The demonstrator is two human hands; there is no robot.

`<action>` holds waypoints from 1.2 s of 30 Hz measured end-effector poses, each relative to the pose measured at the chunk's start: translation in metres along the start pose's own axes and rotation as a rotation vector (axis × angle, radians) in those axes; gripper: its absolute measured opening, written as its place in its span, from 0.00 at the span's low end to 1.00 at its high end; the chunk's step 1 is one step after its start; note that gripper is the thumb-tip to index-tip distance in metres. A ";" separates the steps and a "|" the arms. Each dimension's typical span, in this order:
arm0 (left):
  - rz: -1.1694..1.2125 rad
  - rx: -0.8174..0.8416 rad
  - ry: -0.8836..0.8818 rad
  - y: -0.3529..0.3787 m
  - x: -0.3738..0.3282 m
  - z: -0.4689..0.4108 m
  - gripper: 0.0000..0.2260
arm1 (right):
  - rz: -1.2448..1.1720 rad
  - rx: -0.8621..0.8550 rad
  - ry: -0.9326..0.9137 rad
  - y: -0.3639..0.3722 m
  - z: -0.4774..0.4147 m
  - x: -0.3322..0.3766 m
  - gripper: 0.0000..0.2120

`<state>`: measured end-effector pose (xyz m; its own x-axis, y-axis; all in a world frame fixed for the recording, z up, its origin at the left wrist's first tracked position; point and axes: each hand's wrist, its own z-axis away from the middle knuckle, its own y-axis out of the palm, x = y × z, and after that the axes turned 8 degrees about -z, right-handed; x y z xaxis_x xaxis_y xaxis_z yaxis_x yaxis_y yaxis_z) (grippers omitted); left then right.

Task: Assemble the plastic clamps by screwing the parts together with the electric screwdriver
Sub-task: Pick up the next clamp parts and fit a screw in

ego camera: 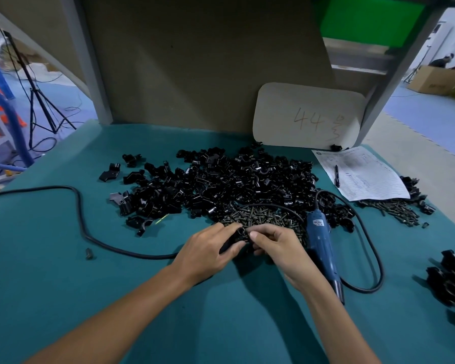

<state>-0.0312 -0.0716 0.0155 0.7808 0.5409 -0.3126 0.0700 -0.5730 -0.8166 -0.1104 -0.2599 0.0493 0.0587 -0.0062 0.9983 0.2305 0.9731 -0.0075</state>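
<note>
1. Two hands meet low over the teal surface (pixel 63 258): the left hand (pixel 208 252) curls round a black clamp piece (pixel 241 233), and the right hand (pixel 276 245) pinches the same piece.
2. Blue electric screwdriver (pixel 322 245) lies untouched just right of the right hand (its black cable (pixel 82 214) loops across the surface).
3. Heaped clamp parts (pixel 221 179) and a patch of screws (pixel 260 215) lie just beyond the hands.

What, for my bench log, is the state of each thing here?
left hand: gripping the clamp part
right hand: pinching the same clamp part
clamp part: held between both hands
electric screwdriver: lying on the table, unheld
cord: looped loosely on the table
clamp pile: loose heap
screws: loose heap behind the hands
pen: lying on the paper form
</note>
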 end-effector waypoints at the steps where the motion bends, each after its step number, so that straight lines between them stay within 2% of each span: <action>1: 0.000 0.002 0.002 0.000 0.000 0.000 0.24 | 0.023 0.004 -0.005 -0.001 -0.001 0.000 0.07; 4: -0.005 0.001 -0.001 0.000 -0.001 0.000 0.23 | 0.138 0.046 0.007 -0.004 -0.004 0.003 0.06; 8: -0.011 0.004 0.022 -0.001 -0.001 0.000 0.23 | 0.466 0.092 -0.037 0.000 -0.006 0.006 0.14; 10: -0.006 0.006 0.019 -0.002 -0.001 0.000 0.23 | 0.546 0.103 -0.069 0.002 -0.007 0.008 0.16; 13: -0.005 -0.005 0.024 -0.003 -0.003 0.000 0.23 | 0.501 0.182 0.002 -0.001 -0.010 0.013 0.13; 15: -0.005 -0.014 0.038 -0.003 -0.003 -0.001 0.23 | 0.439 0.219 0.032 -0.002 -0.010 0.015 0.14; 19: 0.000 -0.027 0.041 -0.003 -0.003 -0.001 0.22 | 0.458 0.215 -0.009 0.001 -0.008 0.014 0.20; 22: -0.015 -0.035 0.038 -0.003 -0.003 0.000 0.22 | 0.370 0.225 0.056 0.002 -0.006 0.015 0.16; 26: -0.002 -0.020 0.025 -0.003 -0.002 0.000 0.22 | 0.417 0.235 0.057 0.001 -0.005 0.016 0.18; 30: -0.024 -0.029 0.030 -0.001 -0.003 -0.001 0.22 | 0.359 0.229 0.083 -0.003 -0.005 0.014 0.10; 33: -0.011 -0.033 0.037 0.000 -0.001 0.000 0.22 | 0.422 0.231 0.046 -0.001 -0.004 0.014 0.14; 36: -0.010 -0.035 0.036 0.000 -0.001 0.000 0.22 | 0.605 0.131 -0.017 -0.010 0.001 0.018 0.19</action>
<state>-0.0320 -0.0722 0.0153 0.8021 0.5241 -0.2864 0.0988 -0.5893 -0.8018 -0.1124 -0.2698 0.0674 0.1258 0.5580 0.8203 0.0398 0.8233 -0.5662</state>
